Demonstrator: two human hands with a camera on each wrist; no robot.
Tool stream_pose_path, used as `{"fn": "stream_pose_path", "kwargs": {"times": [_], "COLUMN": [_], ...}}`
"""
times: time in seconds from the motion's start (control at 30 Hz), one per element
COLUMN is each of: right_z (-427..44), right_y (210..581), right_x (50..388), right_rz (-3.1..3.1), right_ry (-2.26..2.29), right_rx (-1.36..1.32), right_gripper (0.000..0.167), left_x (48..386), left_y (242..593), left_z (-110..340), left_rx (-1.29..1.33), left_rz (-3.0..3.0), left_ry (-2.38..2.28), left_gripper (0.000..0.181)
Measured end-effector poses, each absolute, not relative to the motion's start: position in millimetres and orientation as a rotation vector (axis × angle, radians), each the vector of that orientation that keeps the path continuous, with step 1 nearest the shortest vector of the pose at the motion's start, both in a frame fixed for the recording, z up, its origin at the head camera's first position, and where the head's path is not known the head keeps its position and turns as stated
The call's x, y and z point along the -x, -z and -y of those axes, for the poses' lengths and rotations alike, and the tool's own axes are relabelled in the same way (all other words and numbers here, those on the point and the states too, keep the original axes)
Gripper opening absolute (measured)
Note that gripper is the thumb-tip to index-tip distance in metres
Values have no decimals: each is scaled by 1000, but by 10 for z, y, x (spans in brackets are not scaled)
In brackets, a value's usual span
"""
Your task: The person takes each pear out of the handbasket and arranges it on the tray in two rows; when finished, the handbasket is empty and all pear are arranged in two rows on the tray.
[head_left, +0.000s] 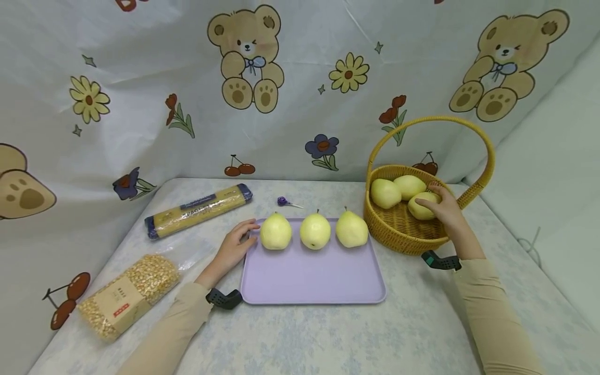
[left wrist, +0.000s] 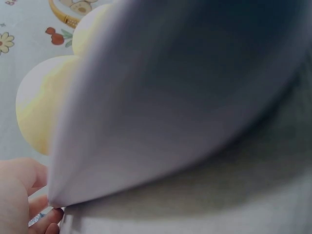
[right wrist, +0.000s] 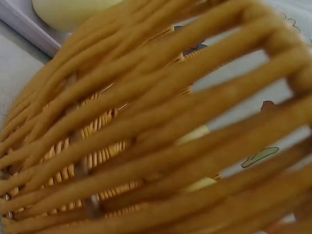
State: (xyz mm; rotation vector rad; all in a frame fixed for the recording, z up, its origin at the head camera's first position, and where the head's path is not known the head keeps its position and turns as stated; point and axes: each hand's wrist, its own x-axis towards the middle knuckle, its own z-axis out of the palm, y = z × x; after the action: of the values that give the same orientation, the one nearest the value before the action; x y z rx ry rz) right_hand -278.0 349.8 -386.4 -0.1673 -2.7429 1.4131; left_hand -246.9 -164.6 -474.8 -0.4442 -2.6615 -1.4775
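Pale yellow, smooth-skinned and round, the gripped pear (head_left: 422,210) sits inside the golden-brown woven basket (head_left: 405,242), with the fingers and thumb of the right hand (head_left: 445,207) curled around it. The left hand (head_left: 235,244) holds the left rim of the flat lilac rectangular tray (head_left: 313,281), its fingers bent at the corner. Two more pale pears (head_left: 396,191) lie beside the gripped one, and the basket's tall arched handle (head_left: 433,119) rises over them. Weave fills most of the right wrist view and hides the grasp there; the tray's blurred side blocks much of the left one. Three upright yellow pears (head_left: 315,231) line the tray's far edge. Behind it lies a purple-wrapped lollipop (head_left: 282,201) on a white stick. Farther left, a long yellow-and-blue pasta packet (head_left: 199,210) carries dark capitals, partly legible as "PAGHE". Nearer, a clear bag of yellow corn kernels (head_left: 152,277) bears a beige label (head_left: 123,301) with a red block; its print is too small to read.
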Motion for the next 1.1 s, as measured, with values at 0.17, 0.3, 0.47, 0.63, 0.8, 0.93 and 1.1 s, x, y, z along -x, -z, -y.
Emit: {"fn": "stream_pose_path", "kwargs": {"times": [0.17, 0.3, 0.47, 0.63, 0.8, 0.93, 1.1], "right_z": [-3534, -3530, -3516, -3501, -3480, -3458, -3446], "right_y": [3897, 3920, 3916, 3908, 3895, 3887, 3887], "right_x": [2880, 2937, 2933, 2918, 2873, 2833, 2811], "right_rz": [2871, 2908, 2899, 2904, 2896, 2837, 2748], "right_ry": [-1261, -1188, -1185, -1236, -1238, -1260, -1239], "right_rx": [122, 29, 15, 53, 97, 95, 102], "right_gripper": [78, 76, 75, 79, 81, 77, 74], "left_x": [2458, 2452, 2441, 2447, 2464, 2468, 2473], "left_y": [4770, 4775, 4752, 4745, 4746, 4741, 4752], "left_z": [1635, 1652, 1661, 1671, 1676, 1670, 1666], "left_rx": [449, 433, 433, 425, 437, 444, 439], "left_rz": [2653, 2655, 2666, 2676, 2678, 2672, 2679], "left_ry": [1476, 1471, 1479, 1471, 1467, 1474, 1468], "left_gripper": [32, 32, 33, 33, 32, 32, 32]}}
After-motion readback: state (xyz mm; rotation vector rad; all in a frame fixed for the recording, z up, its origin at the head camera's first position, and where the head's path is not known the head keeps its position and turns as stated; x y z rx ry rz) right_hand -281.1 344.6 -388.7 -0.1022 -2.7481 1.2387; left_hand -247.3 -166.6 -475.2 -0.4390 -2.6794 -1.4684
